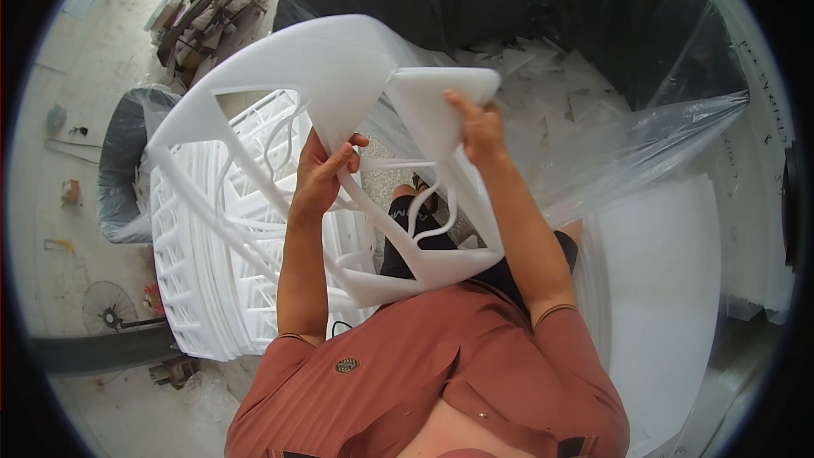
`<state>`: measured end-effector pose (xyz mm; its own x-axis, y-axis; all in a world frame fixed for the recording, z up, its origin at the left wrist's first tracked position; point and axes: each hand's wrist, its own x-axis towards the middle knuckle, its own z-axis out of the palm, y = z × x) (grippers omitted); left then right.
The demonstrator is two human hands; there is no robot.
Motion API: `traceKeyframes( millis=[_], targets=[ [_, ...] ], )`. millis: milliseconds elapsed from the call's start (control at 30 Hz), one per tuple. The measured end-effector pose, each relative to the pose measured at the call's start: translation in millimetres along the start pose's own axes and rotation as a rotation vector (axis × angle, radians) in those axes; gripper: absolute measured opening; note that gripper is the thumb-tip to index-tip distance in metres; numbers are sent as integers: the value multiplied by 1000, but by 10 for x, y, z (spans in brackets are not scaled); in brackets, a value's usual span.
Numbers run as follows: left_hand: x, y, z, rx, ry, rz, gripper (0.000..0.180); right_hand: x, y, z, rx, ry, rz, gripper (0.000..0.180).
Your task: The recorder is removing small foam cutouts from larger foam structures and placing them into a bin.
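I hold a large white foam sheet (331,68) with cut-out openings up in front of me. My left hand (322,174) grips one of its inner ribs near the middle. My right hand (476,127) pinches a solid flap of the same sheet at its upper right. The sheet bends over both hands and reaches down to my lap.
A tall stack of similar cut foam sheets (212,280) stands at my left. Behind it is a black bag-lined bin (119,170). A big black bag (543,8) with clear liner holds foam scraps (551,93) ahead. Uncut white sheets (670,263) lie at right. A fan (108,309) sits on the floor.
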<state>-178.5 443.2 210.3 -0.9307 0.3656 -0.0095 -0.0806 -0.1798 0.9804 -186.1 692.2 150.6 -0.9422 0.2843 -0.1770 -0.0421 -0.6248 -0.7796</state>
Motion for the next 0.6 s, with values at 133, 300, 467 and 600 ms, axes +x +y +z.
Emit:
traceKeyframes(
  millis=[133,300,467,600],
  targets=[
    [26,-17,90,-2,29,68,41,12,-257,21,80,181,-116,32],
    [69,-22,51,-31,24,91,40,51,-541,46,-218,259,-130,42],
    [55,-64,-105,-81,95,88,39,364,-879,-615,-626,64,-135,43],
    [37,-70,-43,-143,88,62,40,61,-904,45,-444,119,-422,58]
  ],
)
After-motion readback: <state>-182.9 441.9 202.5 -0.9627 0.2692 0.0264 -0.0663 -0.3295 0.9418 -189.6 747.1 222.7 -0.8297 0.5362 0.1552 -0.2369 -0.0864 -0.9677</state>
